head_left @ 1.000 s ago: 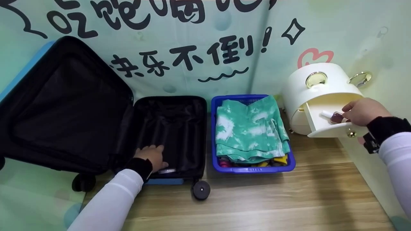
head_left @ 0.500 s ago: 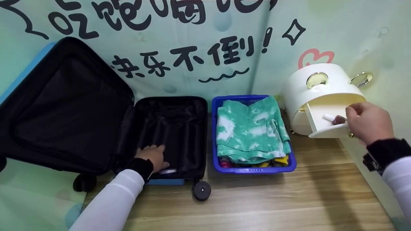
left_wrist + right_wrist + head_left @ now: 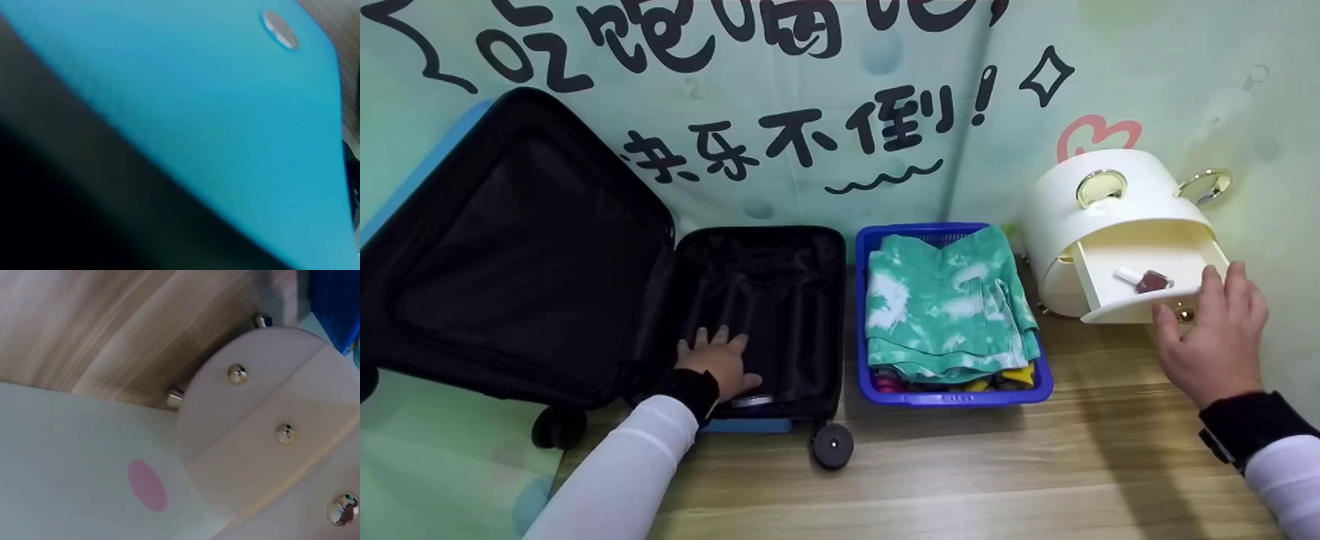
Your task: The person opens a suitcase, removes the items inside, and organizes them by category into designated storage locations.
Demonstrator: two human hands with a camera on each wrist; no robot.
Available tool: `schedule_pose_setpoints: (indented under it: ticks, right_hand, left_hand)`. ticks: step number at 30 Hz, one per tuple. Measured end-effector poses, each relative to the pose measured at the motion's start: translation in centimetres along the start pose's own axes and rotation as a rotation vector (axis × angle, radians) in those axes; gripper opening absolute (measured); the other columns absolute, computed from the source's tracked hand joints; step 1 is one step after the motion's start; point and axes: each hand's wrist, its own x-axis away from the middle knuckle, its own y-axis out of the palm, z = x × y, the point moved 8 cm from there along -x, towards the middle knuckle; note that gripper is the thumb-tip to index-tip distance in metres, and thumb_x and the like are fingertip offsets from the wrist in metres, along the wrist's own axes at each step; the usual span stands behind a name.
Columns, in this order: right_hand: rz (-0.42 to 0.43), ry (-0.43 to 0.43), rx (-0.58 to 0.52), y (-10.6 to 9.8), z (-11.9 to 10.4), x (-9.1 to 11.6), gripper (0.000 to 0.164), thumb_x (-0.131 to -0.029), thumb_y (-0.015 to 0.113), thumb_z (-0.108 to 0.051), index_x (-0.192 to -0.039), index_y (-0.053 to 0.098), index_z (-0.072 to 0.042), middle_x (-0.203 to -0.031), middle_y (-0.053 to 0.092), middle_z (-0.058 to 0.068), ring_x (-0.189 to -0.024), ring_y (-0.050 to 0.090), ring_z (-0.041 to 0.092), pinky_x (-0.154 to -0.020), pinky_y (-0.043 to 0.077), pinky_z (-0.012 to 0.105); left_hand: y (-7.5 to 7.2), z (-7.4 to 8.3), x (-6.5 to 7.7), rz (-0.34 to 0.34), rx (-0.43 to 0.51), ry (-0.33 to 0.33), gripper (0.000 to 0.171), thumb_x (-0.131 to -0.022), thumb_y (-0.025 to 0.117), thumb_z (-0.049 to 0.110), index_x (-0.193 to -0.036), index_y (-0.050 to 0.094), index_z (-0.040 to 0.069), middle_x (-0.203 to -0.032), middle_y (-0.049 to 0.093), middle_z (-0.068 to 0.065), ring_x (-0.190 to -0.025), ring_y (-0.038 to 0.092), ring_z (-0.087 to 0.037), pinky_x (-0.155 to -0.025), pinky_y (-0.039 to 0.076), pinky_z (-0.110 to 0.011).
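Observation:
My right hand (image 3: 1219,337) is at the front of the pulled-out drawer (image 3: 1140,306) of a rounded white cabinet (image 3: 1054,217), fingers extended around the gold knob (image 3: 1185,313). Inside the drawer lies a small glossy dark red piece (image 3: 1151,282) with a white stick-shaped end (image 3: 1126,274). The right wrist view shows the cabinet's curved drawer fronts (image 3: 247,410) but no fingers. My left hand (image 3: 718,367) rests with fingers spread in the open black-lined suitcase (image 3: 802,300), near a small clear, shiny item (image 3: 752,401). The suitcase's blue shell (image 3: 197,95) fills most of the left wrist view.
Between suitcase and cabinet stands a blue basket (image 3: 956,399) with folded green-and-white tie-dye cloth (image 3: 945,300) on top. The suitcase lid (image 3: 517,247) leans against the wall at left. A caster wheel (image 3: 832,445) juts over the wooden surface (image 3: 960,480).
My right hand has left the small dark red piece, drawn back over the drawer front and spread its fingers by the knob. The piece stays in the drawer. The left hand has barely moved.

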Motion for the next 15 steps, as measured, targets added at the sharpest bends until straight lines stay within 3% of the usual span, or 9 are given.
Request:
schedule_pose_setpoints:
  ticks: [9,15]
  right_hand:
    - [-0.049,-0.033,0.064,1.5,-0.3,-1.4,0.079,-0.097,0.047,-0.021,-0.148,-0.005,0.007,-0.154,-0.018,0.021,-0.14,-0.015,0.039,-0.11,-0.012,0.047]
    - [-0.101,-0.034,0.117,2.4,-0.5,-3.5,0.08,-0.097,0.046,-0.019,-0.148,-0.011,0.004,-0.152,-0.026,0.017,-0.139,-0.021,0.036,-0.109,-0.013,0.047]
  left_hand:
    - [0.1,0.3,-0.1,-0.005,-0.005,0.005,0.08,-0.09,0.057,0.054,-0.15,0.031,0.007,-0.151,0.022,-0.028,-0.135,0.011,-0.054,-0.101,0.013,-0.071]
    - [0.2,0.7,-0.2,-0.001,0.008,0.006,0.08,-0.09,0.059,0.053,-0.15,0.032,0.007,-0.152,0.021,-0.027,-0.136,0.009,-0.054,-0.101,0.012,-0.071]
